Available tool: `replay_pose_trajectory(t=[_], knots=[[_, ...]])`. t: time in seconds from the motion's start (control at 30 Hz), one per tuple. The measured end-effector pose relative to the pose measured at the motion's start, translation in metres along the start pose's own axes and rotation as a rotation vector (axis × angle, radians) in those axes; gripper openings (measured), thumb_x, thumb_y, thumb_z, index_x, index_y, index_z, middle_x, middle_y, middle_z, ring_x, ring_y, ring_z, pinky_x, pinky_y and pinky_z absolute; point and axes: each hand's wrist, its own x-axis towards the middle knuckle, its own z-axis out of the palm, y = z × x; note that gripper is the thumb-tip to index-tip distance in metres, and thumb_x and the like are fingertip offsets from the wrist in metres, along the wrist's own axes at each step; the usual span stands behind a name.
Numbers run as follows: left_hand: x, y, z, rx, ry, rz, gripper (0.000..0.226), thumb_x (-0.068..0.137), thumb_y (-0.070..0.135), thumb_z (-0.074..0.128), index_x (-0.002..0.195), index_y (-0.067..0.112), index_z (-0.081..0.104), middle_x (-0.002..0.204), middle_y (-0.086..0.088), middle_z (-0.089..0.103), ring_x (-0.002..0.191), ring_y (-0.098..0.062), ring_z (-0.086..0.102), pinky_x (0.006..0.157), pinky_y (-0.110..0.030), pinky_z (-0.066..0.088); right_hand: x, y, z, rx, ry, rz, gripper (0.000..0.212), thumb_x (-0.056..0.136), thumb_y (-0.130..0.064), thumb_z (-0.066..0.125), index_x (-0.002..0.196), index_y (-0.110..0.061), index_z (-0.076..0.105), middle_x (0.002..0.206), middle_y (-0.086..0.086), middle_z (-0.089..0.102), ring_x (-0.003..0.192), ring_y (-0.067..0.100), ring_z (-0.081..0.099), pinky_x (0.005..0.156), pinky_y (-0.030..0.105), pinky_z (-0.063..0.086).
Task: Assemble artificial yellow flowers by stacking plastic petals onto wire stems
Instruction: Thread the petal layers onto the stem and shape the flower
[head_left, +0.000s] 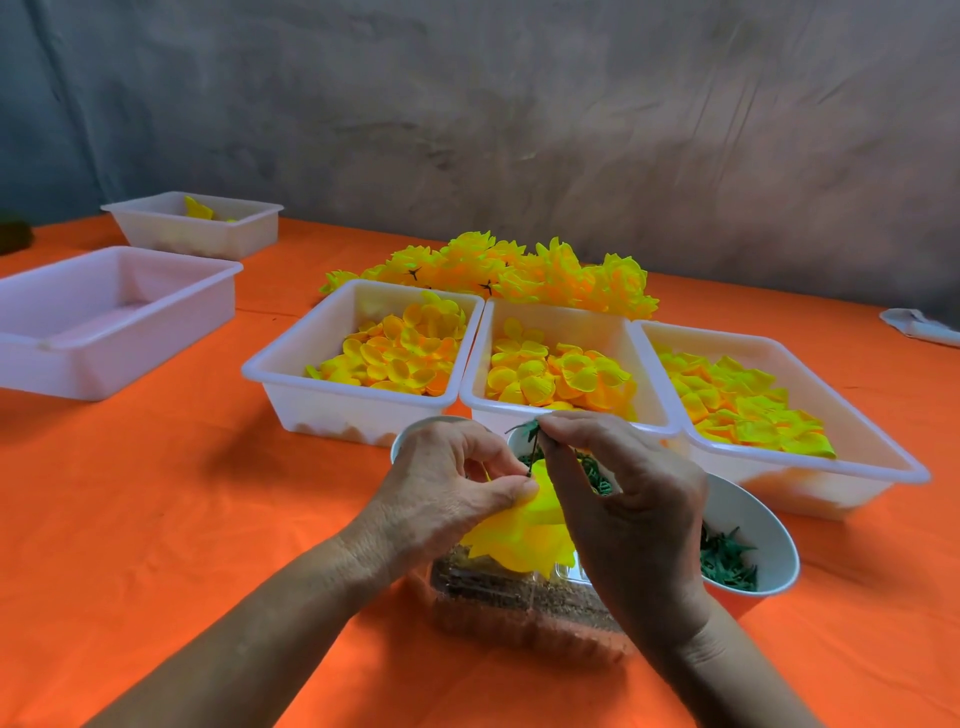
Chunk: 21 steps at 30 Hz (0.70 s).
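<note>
**At 6 o'clock: flower on the stem**

Over the clear box (519, 597), your left hand (441, 493) pinches the yellow flower (519, 535). Your right hand (623, 499) pinches the green stem (533, 452) at its top, 12 o'clock of the flower. Petal trays (363, 405) sit beyond.

I've got one head cam only (wide-angle), looking fwd and down across the orange table (156, 519); hands close at 6 o'clock, wall (519, 130) at 12.
</note>
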Motion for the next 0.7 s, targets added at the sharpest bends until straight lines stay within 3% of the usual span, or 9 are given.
replay_pose_trajectory(t=[0.23,0.43,0.6,0.7], knots=[[0.001,-0.004,0.002,-0.016,0.013,-0.008,0.008,0.07,0.016,0.082,0.072,0.017,0.074,0.077,-0.001,0.067,0.074,-0.025,0.064,0.07,-0.042,0.053,-0.003,0.007,-0.004,-0.208,-0.085,-0.265,0.023,0.09,-0.013,0.056,0.079,-0.001,0.073,0.082,0.01,0.072,0.073,0.026,0.07,0.062,0.037,0.053],[0.0,-0.005,0.002,-0.017,0.006,-0.027,0.014,0.07,0.015,0.082,0.065,0.018,0.069,0.065,0.011,0.059,0.064,-0.008,0.054,0.061,-0.022,0.044,-0.008,0.012,-0.01,-0.185,-0.147,-0.26,0.019,0.088,-0.01,0.058,0.079,-0.001,0.073,0.085,0.008,0.073,0.076,0.024,0.07,0.068,0.036,0.052],[-0.001,-0.006,-0.002,-0.239,-0.048,-0.125,0.008,0.073,-0.002,0.075,0.077,-0.007,0.07,0.075,-0.007,0.064,0.07,-0.009,0.058,0.065,-0.02,0.048,-0.01,0.017,-0.011,-0.167,-0.222,-0.254,0.023,0.091,-0.014,0.056,0.079,-0.005,0.073,0.086,0.004,0.073,0.077,0.021,0.069,0.069,0.035,0.05],[-0.002,-0.002,-0.004,-0.28,-0.074,-0.164,0.003,0.078,-0.003,0.07,0.078,-0.002,0.072,0.079,-0.013,0.067,0.073,-0.011,0.059,0.069,-0.022,0.047,-0.011,0.018,-0.012,-0.17,-0.255,-0.265,0.027,0.093,-0.016,0.053,0.076,-0.005,0.073,0.086,0.004,0.073,0.077,0.022,0.069,0.069,0.034,0.049]])
